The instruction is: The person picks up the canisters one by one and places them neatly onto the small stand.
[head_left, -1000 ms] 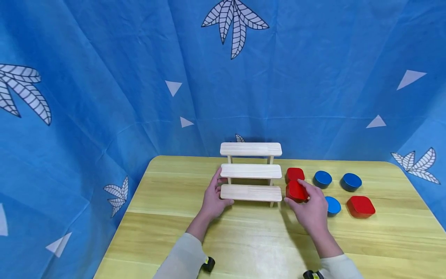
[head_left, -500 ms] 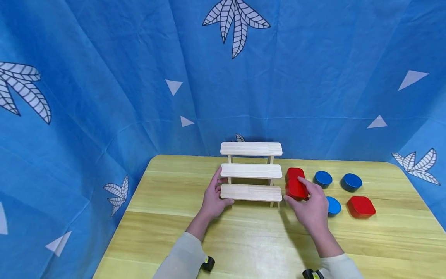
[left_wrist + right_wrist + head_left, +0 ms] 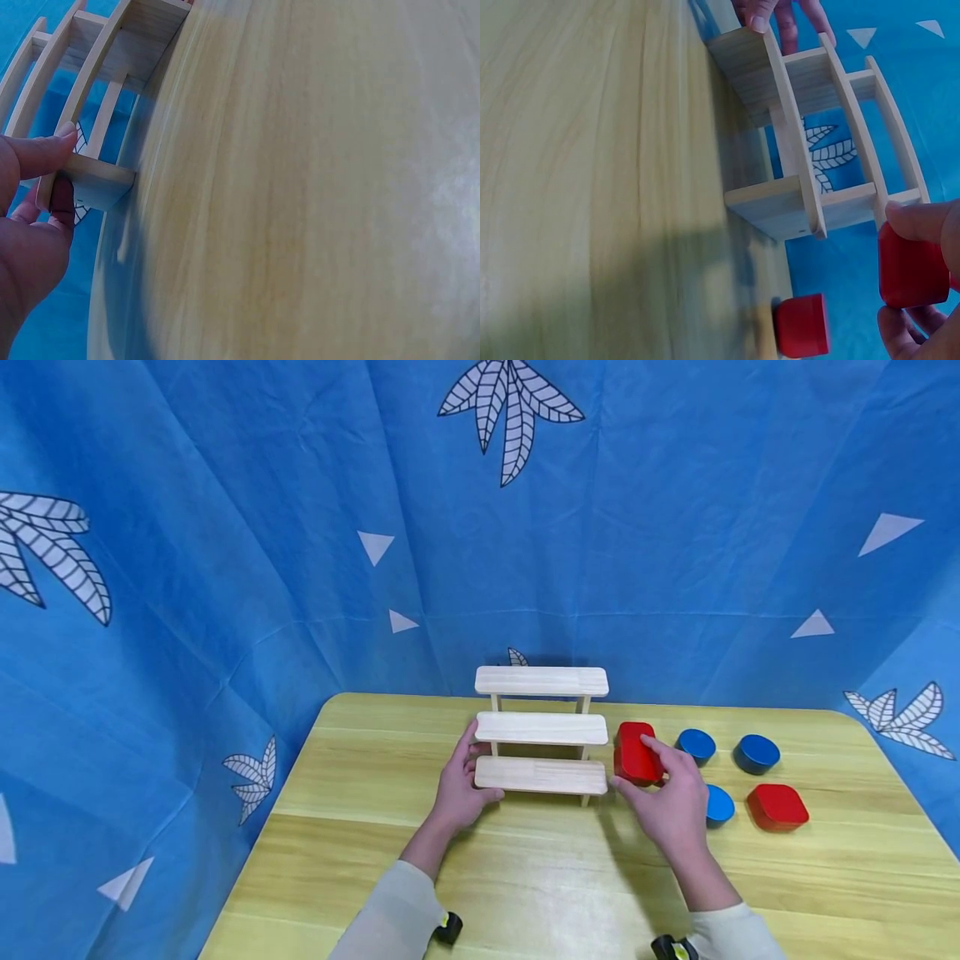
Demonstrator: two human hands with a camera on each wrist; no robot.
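Note:
A three-tier wooden display stand (image 3: 540,727) stands at the back of the table. My left hand (image 3: 460,787) holds its left end. In the left wrist view the thumb (image 3: 46,154) lies on one face of a board's end, with fingers curled round the other. My right hand (image 3: 670,799) pinches a small red box with rounded corners (image 3: 913,264) between thumb and fingers, raised off the table beside the stand's right end. In the head view it overlaps a second red box (image 3: 635,729) standing behind it.
To the right on the wooden table (image 3: 555,868) are blue round boxes, one at the back (image 3: 696,744), another farther right (image 3: 756,752) and a lighter one (image 3: 720,806) partly behind my right hand. A third red box (image 3: 777,807) lies at far right. A blue patterned cloth (image 3: 637,543) hangs behind.
My right hand's fingertips and the red box have shifted slightly up in the head view, covering more of the red box behind. My left hand and the stand stay in place.

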